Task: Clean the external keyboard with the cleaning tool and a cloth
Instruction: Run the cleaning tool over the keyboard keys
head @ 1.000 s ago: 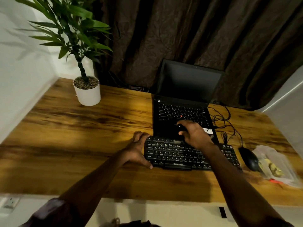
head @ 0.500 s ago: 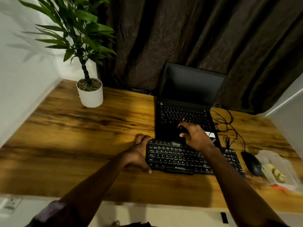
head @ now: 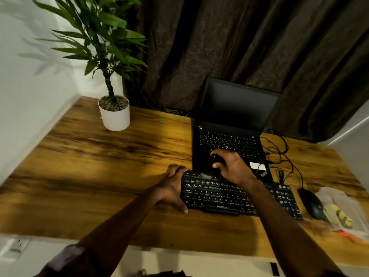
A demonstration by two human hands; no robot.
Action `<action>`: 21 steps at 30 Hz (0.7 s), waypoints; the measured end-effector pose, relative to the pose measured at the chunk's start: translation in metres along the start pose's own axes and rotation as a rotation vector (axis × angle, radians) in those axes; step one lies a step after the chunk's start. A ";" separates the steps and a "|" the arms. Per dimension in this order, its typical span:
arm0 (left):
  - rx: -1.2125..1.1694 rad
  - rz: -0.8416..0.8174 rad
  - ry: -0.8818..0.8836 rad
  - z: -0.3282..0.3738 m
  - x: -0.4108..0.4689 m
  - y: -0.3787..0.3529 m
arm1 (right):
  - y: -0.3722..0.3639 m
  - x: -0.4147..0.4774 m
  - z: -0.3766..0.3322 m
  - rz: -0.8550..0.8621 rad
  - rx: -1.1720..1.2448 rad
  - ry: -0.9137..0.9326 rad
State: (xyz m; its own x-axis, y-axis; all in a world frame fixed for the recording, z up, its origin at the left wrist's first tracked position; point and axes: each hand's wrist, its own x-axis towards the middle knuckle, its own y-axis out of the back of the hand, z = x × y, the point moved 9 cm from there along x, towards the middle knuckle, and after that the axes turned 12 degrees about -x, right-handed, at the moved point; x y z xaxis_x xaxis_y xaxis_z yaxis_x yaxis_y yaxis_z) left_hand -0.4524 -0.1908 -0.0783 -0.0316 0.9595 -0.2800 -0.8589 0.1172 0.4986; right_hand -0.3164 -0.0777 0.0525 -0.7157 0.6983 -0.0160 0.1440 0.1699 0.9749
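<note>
- External keyboard [head: 229,196] lies flat on the tabletop [head: 99,166], just in front of the open laptop [head: 235,108]. Its far edge meets the laptop's palm rest.
- Left hand [head: 171,186] holds the keyboard's left end, fingers curled over the far corner and thumb along the near edge.
- Right hand [head: 233,168] is above the top key row, fingers curled round a small dark cleaning tool [head: 216,158]. The tool tip is too dark to resolve.
- Mouse [head: 311,204] sits right of the keyboard. Potted plant [head: 115,116] stands at far left.
</note>
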 end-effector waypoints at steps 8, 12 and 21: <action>0.009 -0.006 -0.012 0.004 -0.001 0.001 | -0.007 0.009 -0.025 0.002 -0.001 0.033; 0.027 -0.016 0.018 0.000 0.000 -0.002 | -0.013 0.016 -0.044 0.017 0.124 0.033; -0.016 0.000 0.011 0.000 -0.002 0.000 | -0.003 0.005 -0.013 -0.008 -0.023 -0.015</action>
State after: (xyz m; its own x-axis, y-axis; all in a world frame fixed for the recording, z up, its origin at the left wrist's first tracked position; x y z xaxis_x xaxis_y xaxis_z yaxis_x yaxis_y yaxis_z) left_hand -0.4518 -0.1928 -0.0778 -0.0373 0.9566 -0.2890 -0.8668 0.1130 0.4856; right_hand -0.3291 -0.0837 0.0519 -0.7067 0.7070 -0.0272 0.1221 0.1598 0.9796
